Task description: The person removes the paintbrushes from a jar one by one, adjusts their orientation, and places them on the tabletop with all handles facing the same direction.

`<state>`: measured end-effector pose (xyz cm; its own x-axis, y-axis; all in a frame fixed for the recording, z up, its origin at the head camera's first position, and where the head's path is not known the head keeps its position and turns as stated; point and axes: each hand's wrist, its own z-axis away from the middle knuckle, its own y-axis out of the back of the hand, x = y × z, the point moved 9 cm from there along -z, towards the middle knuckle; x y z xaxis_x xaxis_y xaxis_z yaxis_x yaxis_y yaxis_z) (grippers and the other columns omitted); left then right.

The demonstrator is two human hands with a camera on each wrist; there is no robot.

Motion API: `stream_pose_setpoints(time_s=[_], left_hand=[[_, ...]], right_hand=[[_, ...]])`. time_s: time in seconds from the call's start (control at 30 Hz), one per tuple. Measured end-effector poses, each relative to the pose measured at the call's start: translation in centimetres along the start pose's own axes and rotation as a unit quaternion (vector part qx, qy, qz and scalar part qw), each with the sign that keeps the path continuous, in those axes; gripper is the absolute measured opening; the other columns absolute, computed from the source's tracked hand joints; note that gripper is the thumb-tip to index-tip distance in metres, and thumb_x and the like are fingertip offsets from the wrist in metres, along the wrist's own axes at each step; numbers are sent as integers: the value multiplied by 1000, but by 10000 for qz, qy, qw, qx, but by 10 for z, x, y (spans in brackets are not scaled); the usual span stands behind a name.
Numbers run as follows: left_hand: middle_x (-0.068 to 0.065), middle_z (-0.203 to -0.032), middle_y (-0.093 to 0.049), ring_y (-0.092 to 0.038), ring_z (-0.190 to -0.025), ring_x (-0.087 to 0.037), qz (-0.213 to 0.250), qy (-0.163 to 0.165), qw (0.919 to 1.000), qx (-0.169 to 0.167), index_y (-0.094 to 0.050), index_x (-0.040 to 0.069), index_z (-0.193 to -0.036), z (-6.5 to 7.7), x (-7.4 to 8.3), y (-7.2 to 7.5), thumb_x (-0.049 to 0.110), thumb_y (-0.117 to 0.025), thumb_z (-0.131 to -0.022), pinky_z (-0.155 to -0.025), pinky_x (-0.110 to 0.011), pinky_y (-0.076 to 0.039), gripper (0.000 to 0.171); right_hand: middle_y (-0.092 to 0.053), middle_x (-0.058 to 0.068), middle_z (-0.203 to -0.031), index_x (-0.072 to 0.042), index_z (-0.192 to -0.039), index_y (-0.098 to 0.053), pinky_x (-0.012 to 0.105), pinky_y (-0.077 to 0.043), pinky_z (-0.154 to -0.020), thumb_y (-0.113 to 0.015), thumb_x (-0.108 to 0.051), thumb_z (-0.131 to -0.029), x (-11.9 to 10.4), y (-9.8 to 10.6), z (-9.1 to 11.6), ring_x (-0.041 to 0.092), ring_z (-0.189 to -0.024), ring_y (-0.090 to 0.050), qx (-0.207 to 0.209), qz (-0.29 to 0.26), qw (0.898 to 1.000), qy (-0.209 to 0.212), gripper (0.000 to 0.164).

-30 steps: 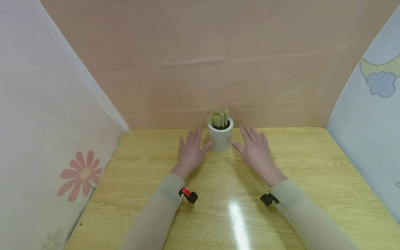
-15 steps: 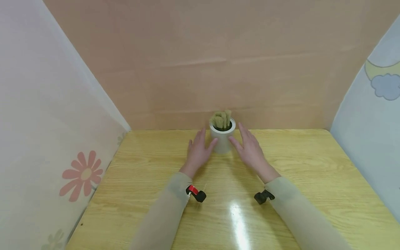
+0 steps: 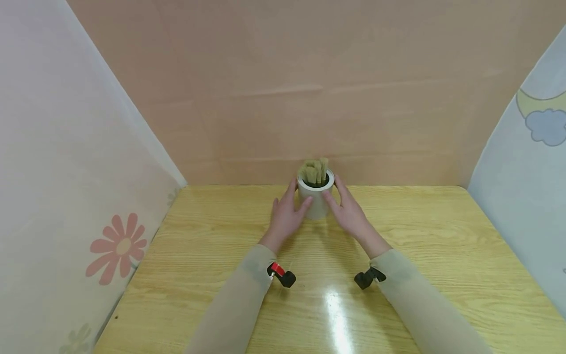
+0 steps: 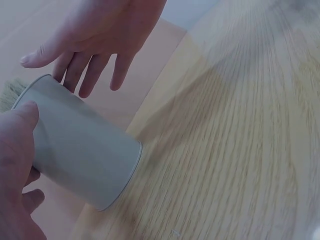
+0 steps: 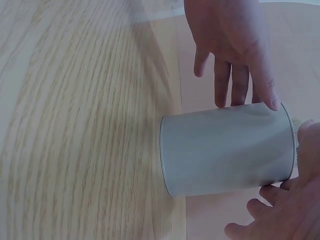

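Observation:
A grey cylindrical holder point(image 3: 316, 209) with a white rim stands upright at the table's far edge. Several tan, bristly brush tips point(image 3: 311, 172) stick up out of its dark inside. My left hand point(image 3: 285, 216) is at its left side, thumb in front and fairly straight fingers reaching back along it. Mirroring that, my right hand point(image 3: 351, 214) is at the right side, its thumb at the holder's front. In the left wrist view, the left thumb overlaps the holder point(image 4: 85, 145). Both hands' fingertips are partly hidden behind the holder point(image 5: 227, 150) in the right wrist view.
The wood-grain table point(image 3: 212, 236) spreads to both sides and toward me. Directly behind the holder rises a brownish-pink backdrop point(image 3: 274, 118). Pale printed cloths hang left point(image 3: 75, 162) and right point(image 3: 526, 196).
Both hands have moved inward from either side of the holder, so thumbs and fingers now lie against or very near it. The holder has stayed on the table.

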<state>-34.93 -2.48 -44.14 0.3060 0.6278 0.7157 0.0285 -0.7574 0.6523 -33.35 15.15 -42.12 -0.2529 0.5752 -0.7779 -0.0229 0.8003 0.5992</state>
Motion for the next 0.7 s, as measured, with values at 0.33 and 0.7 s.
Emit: stream_pose_setpoints(time_s=[0.33, 0.7], left_hand=[[-11, -169, -49, -42, -158, -31, 107, 14, 9999, 81, -26, 11, -175, 6, 0, 1, 48, -61, -114, -127, -75, -17, 80], [-19, -164, -52, -47, -154, -35, 278, -269, 9992, 86, -23, 9, -176, 17, 5, 6, 46, -63, -113, -127, -74, -19, 83]], right_hand=[[-21, 12, -182, -24, -179, -11, 71, -22, -128, -43, -52, -119, -2, 1, 6, 42, -166, -20, -86, -175, 9998, -31, 74], [-24, 16, -181, -19, -179, -14, 71, -21, -128, -42, -55, -118, -5, 1, 22, 44, -164, -25, -153, -130, 9997, -103, 76]])
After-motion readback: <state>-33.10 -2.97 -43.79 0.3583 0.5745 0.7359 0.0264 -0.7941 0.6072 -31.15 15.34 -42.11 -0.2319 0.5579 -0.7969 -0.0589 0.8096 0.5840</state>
